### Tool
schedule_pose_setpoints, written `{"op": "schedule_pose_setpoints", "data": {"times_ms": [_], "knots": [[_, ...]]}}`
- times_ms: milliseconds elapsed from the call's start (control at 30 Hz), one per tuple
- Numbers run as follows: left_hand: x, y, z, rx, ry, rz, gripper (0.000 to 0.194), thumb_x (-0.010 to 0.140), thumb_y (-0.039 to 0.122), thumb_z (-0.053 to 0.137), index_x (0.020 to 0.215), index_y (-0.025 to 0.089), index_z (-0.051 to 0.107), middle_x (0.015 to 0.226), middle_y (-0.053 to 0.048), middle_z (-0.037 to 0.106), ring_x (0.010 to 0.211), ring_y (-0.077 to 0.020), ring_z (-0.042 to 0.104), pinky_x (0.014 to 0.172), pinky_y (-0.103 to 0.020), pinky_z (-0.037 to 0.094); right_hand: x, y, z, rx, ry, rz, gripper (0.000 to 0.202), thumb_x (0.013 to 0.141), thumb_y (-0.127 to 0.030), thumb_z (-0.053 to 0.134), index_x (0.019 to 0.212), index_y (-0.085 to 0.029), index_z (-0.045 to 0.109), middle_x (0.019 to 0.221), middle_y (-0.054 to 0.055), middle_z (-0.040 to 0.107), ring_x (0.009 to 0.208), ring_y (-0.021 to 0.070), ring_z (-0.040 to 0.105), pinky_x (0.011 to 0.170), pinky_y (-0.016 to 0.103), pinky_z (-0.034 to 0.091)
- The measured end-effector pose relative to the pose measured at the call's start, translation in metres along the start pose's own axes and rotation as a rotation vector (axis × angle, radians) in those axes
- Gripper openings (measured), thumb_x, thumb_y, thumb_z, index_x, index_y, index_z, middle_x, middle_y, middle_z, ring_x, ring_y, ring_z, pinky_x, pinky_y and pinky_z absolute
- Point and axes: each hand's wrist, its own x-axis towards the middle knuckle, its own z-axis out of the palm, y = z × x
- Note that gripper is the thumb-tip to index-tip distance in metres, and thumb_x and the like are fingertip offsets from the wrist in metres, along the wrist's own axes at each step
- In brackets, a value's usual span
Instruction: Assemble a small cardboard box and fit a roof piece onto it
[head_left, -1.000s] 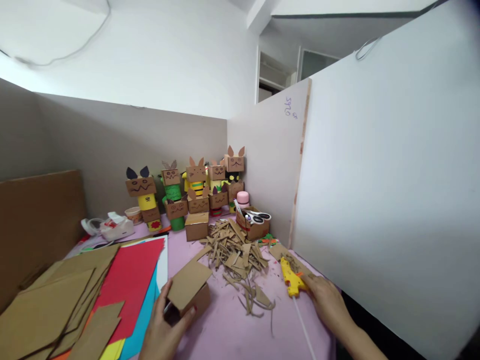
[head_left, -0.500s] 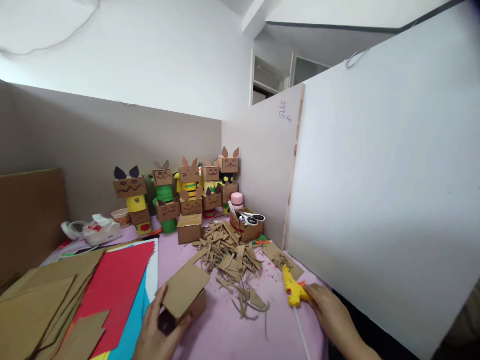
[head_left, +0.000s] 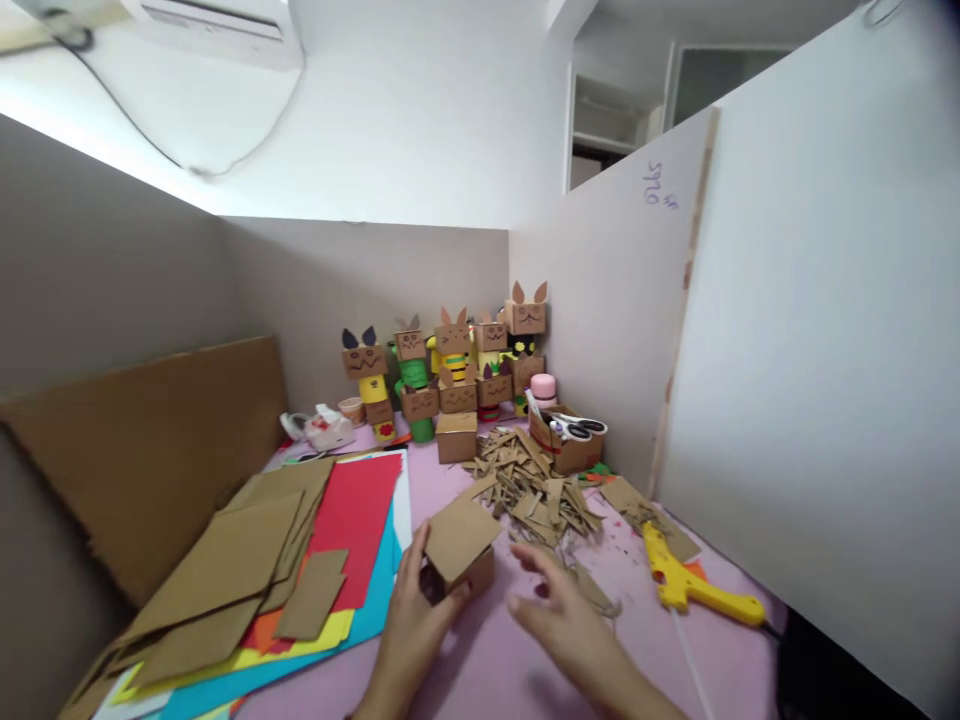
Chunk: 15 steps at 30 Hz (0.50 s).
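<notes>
My left hand (head_left: 420,610) grips a small cardboard box (head_left: 463,545) by its near left side, thumb at the front and fingers along the left. A flat cardboard piece lies over the top of the box and juts past its edges. To the right of the box, my right hand (head_left: 566,620) hovers with fingers apart and holds nothing. A yellow glue gun (head_left: 694,580) lies at the table's right side, its nozzle on a cardboard piece (head_left: 637,505) and away from both hands.
Cardboard scraps (head_left: 525,480) are heaped beyond the box. Cardboard animal figures (head_left: 454,350) stand at the back beside a box of scissors and pens (head_left: 574,450). Cardboard sheets (head_left: 225,560) and coloured paper (head_left: 360,510) lie on the left. Partition walls (head_left: 600,290) enclose the table.
My right hand has let go of the glue gun and moved left toward the box. My left hand still holds the box. The head view has turned left.
</notes>
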Motion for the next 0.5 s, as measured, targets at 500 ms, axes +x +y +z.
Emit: {"op": "schedule_pose_setpoints", "data": {"times_ms": [500], "knots": [[-0.017, 0.01, 0.013, 0.241, 0.077, 0.077, 0.062, 0.075, 0.022, 0.054, 0.131, 0.011, 0.03, 0.129, -0.017, 0.042, 0.12, -0.0274, 0.039, 0.102, -0.047, 0.03, 0.021, 0.037, 0.08, 0.176, 0.078, -0.047, 0.08, 0.057, -0.015, 0.068, 0.13, -0.019, 0.036, 0.122, 0.012, 0.058, 0.117, 0.0283, 0.05, 0.095, 0.038, 0.042]]}}
